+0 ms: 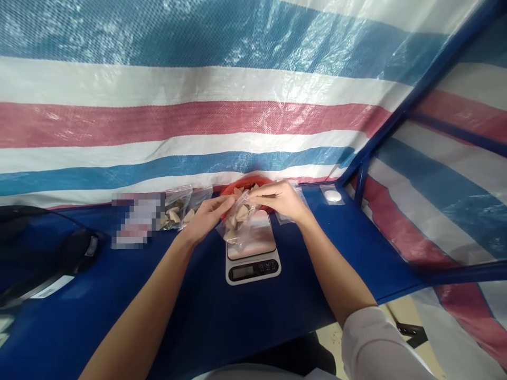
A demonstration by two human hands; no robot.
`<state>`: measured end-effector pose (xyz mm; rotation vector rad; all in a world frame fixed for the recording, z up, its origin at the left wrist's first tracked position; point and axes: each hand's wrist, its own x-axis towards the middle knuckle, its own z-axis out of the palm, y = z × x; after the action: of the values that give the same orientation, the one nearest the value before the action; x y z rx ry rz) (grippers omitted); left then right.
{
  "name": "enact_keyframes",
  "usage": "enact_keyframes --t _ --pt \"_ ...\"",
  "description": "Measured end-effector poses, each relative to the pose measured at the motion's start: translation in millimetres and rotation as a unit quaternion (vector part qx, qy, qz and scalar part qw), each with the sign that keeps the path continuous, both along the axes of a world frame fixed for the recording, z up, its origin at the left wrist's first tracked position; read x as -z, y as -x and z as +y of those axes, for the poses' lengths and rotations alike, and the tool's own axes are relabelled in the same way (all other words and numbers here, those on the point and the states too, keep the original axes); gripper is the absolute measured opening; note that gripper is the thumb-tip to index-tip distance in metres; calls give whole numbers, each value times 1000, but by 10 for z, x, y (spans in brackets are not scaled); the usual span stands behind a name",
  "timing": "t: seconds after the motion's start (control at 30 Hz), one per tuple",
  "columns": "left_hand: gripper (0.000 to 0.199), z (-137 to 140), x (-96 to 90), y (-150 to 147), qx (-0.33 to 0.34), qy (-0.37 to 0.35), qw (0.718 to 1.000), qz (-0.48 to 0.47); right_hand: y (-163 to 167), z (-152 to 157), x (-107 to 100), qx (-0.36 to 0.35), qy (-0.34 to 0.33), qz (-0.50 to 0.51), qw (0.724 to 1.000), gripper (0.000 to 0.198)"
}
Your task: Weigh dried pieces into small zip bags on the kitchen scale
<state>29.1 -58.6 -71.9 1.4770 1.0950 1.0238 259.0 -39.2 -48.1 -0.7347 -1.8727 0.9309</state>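
Observation:
Between my two hands hangs a clear zip bag (237, 221) with several pale, chip-like pieces inside, above a white kitchen scale (253, 266). My left hand (208, 215) pinches the bag's top edge on the left. My right hand (279, 198) grips the same edge on the right, fingertips pressed together. Behind the hands sits an orange-red bowl (227, 190) with more pale pieces in it, partly hidden by my fingers and the bag. Whether the bag's bottom touches the scale's plate I cannot tell. The scale's display looks blank.
Filled zip bags (174, 211) lie left of my left hand, beside a blurred-out packet (138, 219). Flat clear bags (283, 216) lie under my right wrist. A small bag with a white round object (332, 196) is at the right. A black device (75, 253) stands left on the blue table (198, 311).

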Motion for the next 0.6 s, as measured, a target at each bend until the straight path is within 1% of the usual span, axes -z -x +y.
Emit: enact_keyframes --t 0.07,0.1,0.23,0.3,0.37,0.5,0.6 --pt "53 3 27 -49 43 19 999 5 -25 -9 53 15 -4 2 1000 16" --pt "51 2 35 -74 54 26 998 4 -36 -15 74 20 -6 3 1000 15" --pt "45 -21 33 -156 59 40 997 -19 -68 -51 105 27 -16 3 1000 15" --pt "47 -39 22 -186 53 54 996 -47 -80 -69 97 25 -17 2 1000 14" --pt "51 -54 13 -213 51 83 992 -83 -89 -82 85 20 -16 4 1000 14" --pt "52 -71 6 -262 96 135 978 -130 -94 -94 58 0 -14 3 1000 16" --pt "47 -73 4 -298 97 129 977 -136 -90 -101 45 -7 -21 -2 1000 16"
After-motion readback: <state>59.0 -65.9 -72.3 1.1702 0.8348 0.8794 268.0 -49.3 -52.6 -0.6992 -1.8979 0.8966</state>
